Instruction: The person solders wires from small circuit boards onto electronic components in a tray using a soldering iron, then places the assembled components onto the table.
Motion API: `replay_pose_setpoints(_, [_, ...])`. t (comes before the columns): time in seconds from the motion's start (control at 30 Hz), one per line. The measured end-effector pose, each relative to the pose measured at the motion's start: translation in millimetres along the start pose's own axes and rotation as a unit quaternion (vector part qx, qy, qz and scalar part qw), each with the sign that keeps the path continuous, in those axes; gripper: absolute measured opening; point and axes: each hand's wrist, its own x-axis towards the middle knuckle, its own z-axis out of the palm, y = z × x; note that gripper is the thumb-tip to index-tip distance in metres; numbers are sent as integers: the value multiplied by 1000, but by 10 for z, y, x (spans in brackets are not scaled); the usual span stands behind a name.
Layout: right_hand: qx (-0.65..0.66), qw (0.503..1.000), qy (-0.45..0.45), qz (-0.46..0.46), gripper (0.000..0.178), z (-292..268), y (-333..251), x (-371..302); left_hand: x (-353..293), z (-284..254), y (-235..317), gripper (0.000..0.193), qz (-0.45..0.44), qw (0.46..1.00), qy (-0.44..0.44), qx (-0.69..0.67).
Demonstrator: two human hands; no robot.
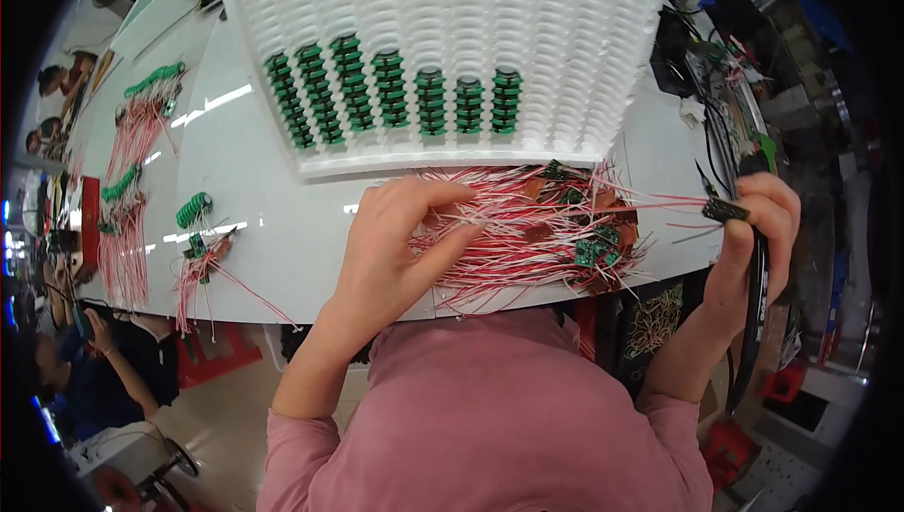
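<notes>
- Head view: a small green board (725, 211) is pinched by its right end between the thumb and fingers of the right hand (734, 272), beyond the near right corner of a white tray (424, 161).
- The board is touched by the right hand alone; the left hand (395, 229) is placed well apart from it, below the left half of the tray's near edge.
- From the right hand, the board is pointed leftward, its long axis laid roughly along the line of the tray's near edge, with a slight downward slope to the right.
- From the board's left end, red and white leads (669, 199) are stretched toward a pile of wires (499, 258) spread just below the tray.
- The pile's long axis is likewise run along the tray's near edge, with more green boards (598, 248) gathered at its right end.
- At the pile's left end, the left hand is seen partly open, thumb and forefinger parted; whether the wires are touched cannot be told.
- Inside the tray, seven rows of green pieces (430, 102) are lined up; wired bundles (193, 211) are laid on the table (264, 239) to its left.
</notes>
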Motion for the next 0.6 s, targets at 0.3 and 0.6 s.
replay_pose_setpoints(0.3, [-48, 998, -27, -34, 35, 170, -143, -111, -263, -15, -211, 20, -54, 996, 50, -44])
replay_pose_setpoints(0.6, [-54, 996, -55, -35, 35, 267, -319, -166, -355, -110, -279, 18, -157, 933, 38, -323])
